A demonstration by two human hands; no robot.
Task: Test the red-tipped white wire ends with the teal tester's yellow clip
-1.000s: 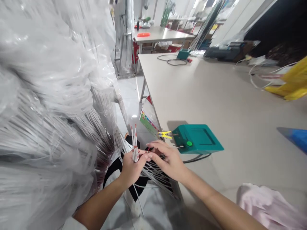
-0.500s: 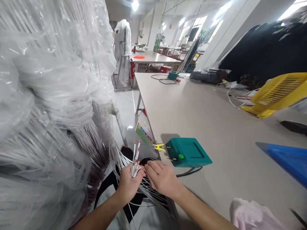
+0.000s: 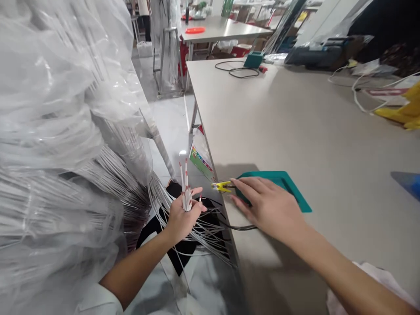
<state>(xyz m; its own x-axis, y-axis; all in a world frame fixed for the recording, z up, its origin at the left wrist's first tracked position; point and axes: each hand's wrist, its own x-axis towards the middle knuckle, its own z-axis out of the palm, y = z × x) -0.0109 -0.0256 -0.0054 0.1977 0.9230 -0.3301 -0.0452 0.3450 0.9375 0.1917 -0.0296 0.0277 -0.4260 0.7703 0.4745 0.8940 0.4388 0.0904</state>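
Observation:
My left hand (image 3: 182, 218) is closed around a small bundle of thin white wires (image 3: 185, 192) with red-marked tips that stick up past my fingers. Those wires run down from a big mass of white wires in clear plastic (image 3: 65, 144) on my left. My right hand (image 3: 267, 205) rests flat, fingers stretched out, on the near left corner of a teal box (image 3: 288, 186) at the table's edge. Its fingertips reach a yellow clip (image 3: 222, 187) that sticks out of the box's left side. A black cable (image 3: 241, 227) leaves the box under my hand.
The long beige table (image 3: 295, 122) runs away to the right, with a second teal box (image 3: 253, 59) and coiled black cable far off. A yellow basket (image 3: 405, 109) and a blue object (image 3: 408, 181) lie at the right edge. A pink cloth (image 3: 377, 280) sits near me.
My right hand left the wire bundle and moved right onto the teal box by the yellow clip. My left hand kept its hold on the wires.

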